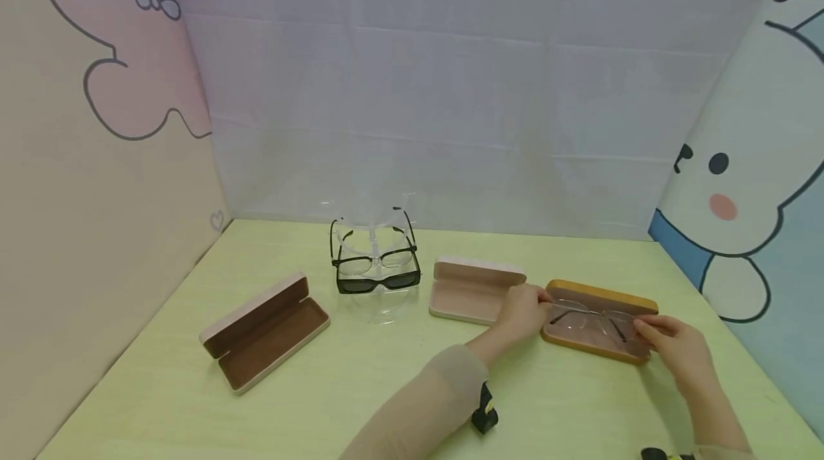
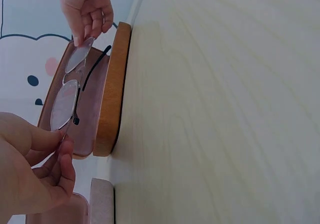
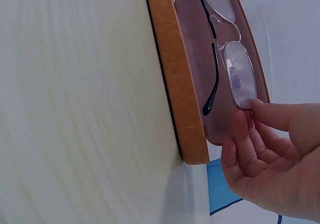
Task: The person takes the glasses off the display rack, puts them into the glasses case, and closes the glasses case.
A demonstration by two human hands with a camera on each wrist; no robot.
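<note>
Thin metal-framed eyeglasses with clear lenses and dark temple tips are held over an open orange-brown glasses case. My left hand pinches one outer end of the frame between thumb and fingers. At the opposite end, my right hand pinches the frame likewise. In the left wrist view the lenses stand in front of the case's pinkish lining, temples folded. The right wrist view shows my right thumb and fingers at one lens's outer edge.
A clear stand carries black-framed glasses and dark sunglasses. An open pale pink case lies just left of the orange-brown one. Another open case with brown lining lies at the left. Walls border the table.
</note>
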